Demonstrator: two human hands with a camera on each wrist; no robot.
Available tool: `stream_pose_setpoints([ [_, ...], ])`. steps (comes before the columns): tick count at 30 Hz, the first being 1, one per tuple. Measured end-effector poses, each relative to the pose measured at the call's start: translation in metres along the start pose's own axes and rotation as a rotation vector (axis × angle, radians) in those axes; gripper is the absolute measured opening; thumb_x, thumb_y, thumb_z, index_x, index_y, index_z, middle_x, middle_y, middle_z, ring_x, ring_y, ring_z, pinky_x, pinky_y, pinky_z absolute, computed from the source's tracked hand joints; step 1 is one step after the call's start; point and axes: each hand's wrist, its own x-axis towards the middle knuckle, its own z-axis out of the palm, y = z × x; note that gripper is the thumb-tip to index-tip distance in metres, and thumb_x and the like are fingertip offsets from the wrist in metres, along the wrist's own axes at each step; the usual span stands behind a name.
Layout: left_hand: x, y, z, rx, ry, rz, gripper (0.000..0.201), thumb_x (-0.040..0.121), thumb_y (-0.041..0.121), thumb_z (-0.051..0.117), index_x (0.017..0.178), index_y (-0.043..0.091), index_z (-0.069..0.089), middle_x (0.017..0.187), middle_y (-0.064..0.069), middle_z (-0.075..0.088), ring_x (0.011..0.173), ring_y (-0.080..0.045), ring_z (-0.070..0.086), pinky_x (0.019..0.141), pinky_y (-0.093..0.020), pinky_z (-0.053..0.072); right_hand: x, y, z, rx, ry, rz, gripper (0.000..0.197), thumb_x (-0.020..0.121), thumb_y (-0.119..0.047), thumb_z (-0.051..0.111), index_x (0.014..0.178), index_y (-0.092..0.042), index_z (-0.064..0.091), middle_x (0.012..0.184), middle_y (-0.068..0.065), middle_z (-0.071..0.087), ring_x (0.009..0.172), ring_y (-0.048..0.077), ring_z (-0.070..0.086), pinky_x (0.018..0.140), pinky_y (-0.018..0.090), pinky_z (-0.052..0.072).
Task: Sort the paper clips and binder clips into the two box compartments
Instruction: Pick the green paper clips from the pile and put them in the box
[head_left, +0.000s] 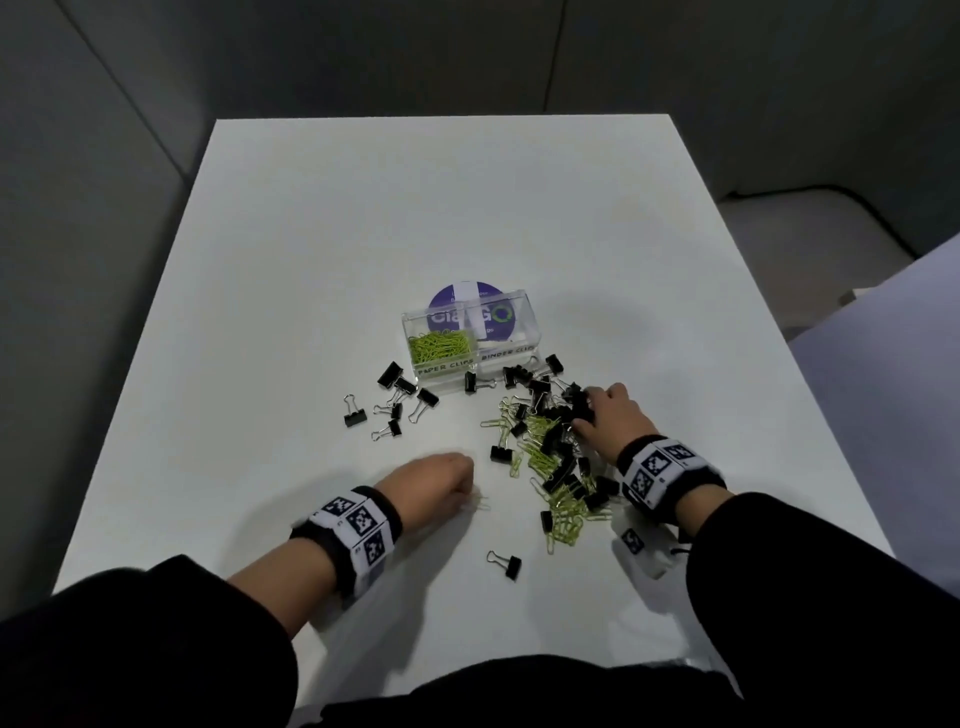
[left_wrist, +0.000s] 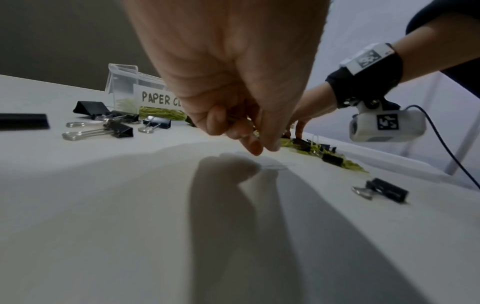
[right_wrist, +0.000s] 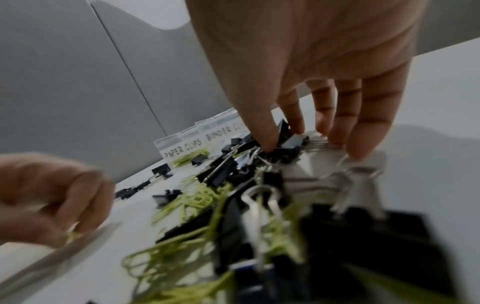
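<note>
A clear two-compartment box (head_left: 511, 312) stands mid-table; its PAPER CLIPS side (head_left: 441, 348) holds green paper clips, and its BINDER CLIPS side (head_left: 506, 338) looks bare. A mixed pile of black binder clips and green paper clips (head_left: 553, 457) lies in front of it to the right. My right hand (head_left: 584, 410) is at the pile's far end, thumb and fingers (right_wrist: 267, 133) curled round a bunch of binder clips (right_wrist: 288, 144). My left hand (head_left: 465, 493) hovers left of the pile, its fingertips (left_wrist: 259, 146) pinching a few green paper clips (right_wrist: 72, 234) just above the table.
Several binder clips (head_left: 397, 400) lie scattered left of the box, and one binder clip (head_left: 506, 564) lies alone near the front. A purple round sticker (head_left: 470, 306) shows behind the box. The white table (head_left: 311, 260) ends at grey walls.
</note>
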Motion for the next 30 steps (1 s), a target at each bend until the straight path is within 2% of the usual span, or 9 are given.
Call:
stream_pose_setpoints([
  [3, 0.008, 0.003, -0.008, 0.0, 0.043, 0.0, 0.011, 0.092, 0.021, 0.05, 0.098, 0.014, 0.055, 0.099, -0.002, 0.06, 0.08, -0.012, 0.047, 0.07, -0.021, 0.036, -0.003, -0.019, 0.01, 0.01, -0.007, -0.051, 0.046, 0.092, -0.026, 0.051, 0.134, -0.012, 0.037, 0.13, 0.016, 0.039, 0.113, 0.034, 0.05, 0.092, 0.043, 0.048],
  [7, 0.009, 0.004, -0.011, -0.065, 0.103, -0.002, 0.031, 0.097, 0.016, 0.041, 0.126, 0.019, 0.049, 0.101, 0.006, 0.055, 0.08, -0.009, 0.047, 0.071, -0.019, 0.037, -0.005, -0.036, 0.022, -0.006, -0.014, -0.121, 0.043, 0.091, -0.024, 0.051, 0.13, -0.01, 0.039, 0.132, 0.015, 0.04, 0.114, 0.034, 0.049, 0.091, 0.042, 0.046],
  [9, 0.008, 0.0, -0.009, -0.07, 0.103, -0.029, 0.027, 0.097, 0.016, 0.039, 0.12, 0.017, 0.052, 0.107, 0.002, 0.057, 0.084, -0.012, 0.05, 0.074, -0.021, 0.039, -0.005, -0.04, 0.023, 0.0, -0.017, -0.141, 0.041, 0.091, -0.024, 0.051, 0.129, -0.011, 0.04, 0.132, 0.014, 0.04, 0.113, 0.033, 0.05, 0.09, 0.042, 0.047],
  [13, 0.009, -0.007, -0.007, -0.115, 0.11, -0.115, 0.013, 0.091, 0.008, 0.037, 0.09, 0.018, 0.046, 0.083, 0.002, 0.051, 0.076, -0.018, 0.047, 0.065, -0.025, 0.036, -0.004, -0.034, 0.017, 0.015, 0.017, -0.173, 0.04, 0.092, -0.024, 0.049, 0.13, -0.015, 0.04, 0.131, 0.01, 0.043, 0.111, 0.029, 0.051, 0.087, 0.039, 0.046],
  [15, 0.01, -0.005, -0.008, -0.081, 0.096, -0.103, 0.01, 0.091, 0.013, 0.04, 0.097, 0.015, 0.048, 0.09, -0.001, 0.054, 0.078, -0.017, 0.048, 0.065, -0.025, 0.036, -0.004, -0.025, 0.007, 0.019, 0.053, -0.197, 0.039, 0.092, -0.026, 0.048, 0.13, -0.018, 0.04, 0.13, 0.007, 0.045, 0.112, 0.027, 0.051, 0.087, 0.039, 0.046],
  [17, 0.012, -0.003, -0.007, 0.008, 0.079, -0.072, 0.023, 0.09, 0.025, 0.048, 0.111, 0.016, 0.049, 0.107, -0.002, 0.054, 0.083, -0.015, 0.05, 0.067, -0.024, 0.038, -0.011, -0.014, -0.003, -0.033, 0.064, -0.257, 0.038, 0.091, -0.029, 0.05, 0.127, -0.02, 0.043, 0.127, 0.005, 0.047, 0.112, 0.024, 0.051, 0.086, 0.04, 0.049],
  [21, 0.018, -0.005, 0.0, 0.144, 0.091, -0.034, 0.034, 0.088, 0.039, 0.055, 0.115, 0.02, 0.049, 0.116, 0.0, 0.055, 0.094, -0.017, 0.056, 0.072, -0.026, 0.043, -0.037, 0.01, -0.006, -0.225, -0.065, -0.34, 0.037, 0.091, -0.027, 0.051, 0.126, -0.019, 0.044, 0.126, 0.004, 0.048, 0.105, 0.022, 0.054, 0.08, 0.031, 0.047],
  [26, 0.01, -0.019, -0.002, 0.186, 0.117, -0.088, 0.024, 0.091, 0.032, 0.049, 0.111, 0.019, 0.049, 0.111, -0.003, 0.056, 0.097, -0.022, 0.056, 0.077, -0.033, 0.045, -0.052, 0.03, 0.007, -0.253, -0.134, -0.323, 0.043, 0.09, -0.023, 0.054, 0.13, -0.022, 0.041, 0.128, 0.005, 0.045, 0.108, 0.023, 0.053, 0.079, 0.029, 0.044],
  [30, -0.002, -0.021, -0.005, 0.166, 0.119, -0.12, 0.032, 0.09, 0.023, 0.047, 0.121, 0.017, 0.045, 0.116, -0.003, 0.055, 0.103, -0.023, 0.054, 0.081, -0.033, 0.045, -0.048, 0.022, 0.013, -0.126, -0.092, -0.282, 0.038, 0.092, -0.022, 0.053, 0.128, -0.018, 0.043, 0.126, 0.007, 0.046, 0.104, 0.025, 0.054, 0.085, 0.033, 0.046],
])
